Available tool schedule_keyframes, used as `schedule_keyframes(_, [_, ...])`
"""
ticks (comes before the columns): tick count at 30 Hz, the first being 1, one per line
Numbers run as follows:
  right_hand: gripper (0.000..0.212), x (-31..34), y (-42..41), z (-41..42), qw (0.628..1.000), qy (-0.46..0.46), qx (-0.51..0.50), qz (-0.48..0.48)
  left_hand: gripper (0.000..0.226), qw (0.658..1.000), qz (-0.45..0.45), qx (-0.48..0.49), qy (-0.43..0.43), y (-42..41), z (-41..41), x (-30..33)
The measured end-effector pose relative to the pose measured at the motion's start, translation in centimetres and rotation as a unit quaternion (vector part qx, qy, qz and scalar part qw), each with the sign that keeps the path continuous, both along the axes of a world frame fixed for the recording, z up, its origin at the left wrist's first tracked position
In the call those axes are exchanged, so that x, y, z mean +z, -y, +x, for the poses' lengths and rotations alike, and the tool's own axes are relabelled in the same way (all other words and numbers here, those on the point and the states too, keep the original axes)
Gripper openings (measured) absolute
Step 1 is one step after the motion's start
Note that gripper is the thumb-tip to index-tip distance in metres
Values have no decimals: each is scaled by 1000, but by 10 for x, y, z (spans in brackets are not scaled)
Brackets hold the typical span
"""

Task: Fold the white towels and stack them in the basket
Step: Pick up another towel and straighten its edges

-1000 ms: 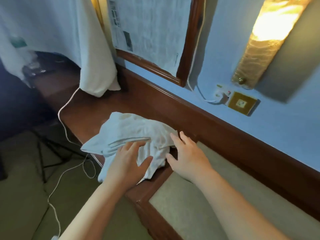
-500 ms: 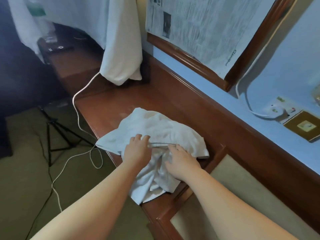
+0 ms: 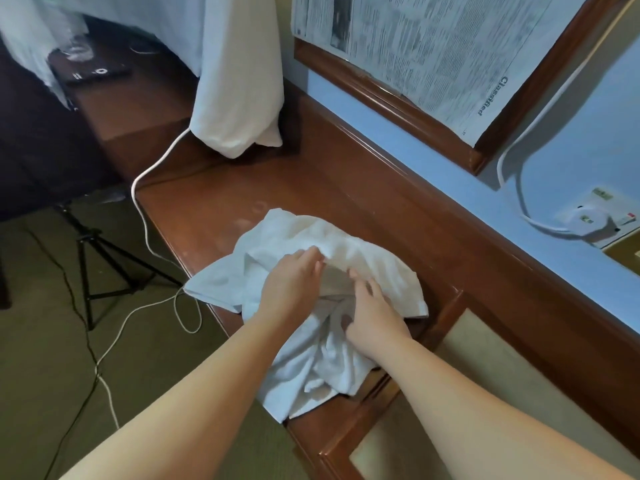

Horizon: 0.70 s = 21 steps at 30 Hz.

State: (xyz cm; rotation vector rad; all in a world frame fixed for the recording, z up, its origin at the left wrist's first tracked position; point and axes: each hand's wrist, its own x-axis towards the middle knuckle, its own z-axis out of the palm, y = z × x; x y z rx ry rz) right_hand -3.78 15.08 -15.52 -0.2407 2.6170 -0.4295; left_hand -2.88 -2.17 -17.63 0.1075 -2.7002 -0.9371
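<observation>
White crumpled cotton towel (image 3: 304, 306) lies bunched on the brown wooden ledge (image 3: 214, 209), its near end hanging over the front edge, long axis running from far-left corner toward the person. Left hand (image 3: 291, 282) rests on the middle of the heap, fingers bent and seemingly pinching a raised fold. Right hand (image 3: 372, 308) sits just beside it to the right, fingers tucked into the cloth; whether it grips cannot be told. Both hands are mid-towel, so the corners lie outward from them. No basket in view.
</observation>
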Motion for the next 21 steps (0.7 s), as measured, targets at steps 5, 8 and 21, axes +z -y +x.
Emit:
schedule_keyframes(5, [62,51,4,-33,984,-142,-45,-93,20,987,87,-65,-118,-32,2,92])
schedule_keyframes(8, [19,101,-12,-62,971,-160,-83,-159,17,975,102,-61,-187,-39,-3,136])
schedule_keyframes(21, [39,324,-68,-43,875,-338,-163,-306,68,972,216,-22,-94,-103,5,211])
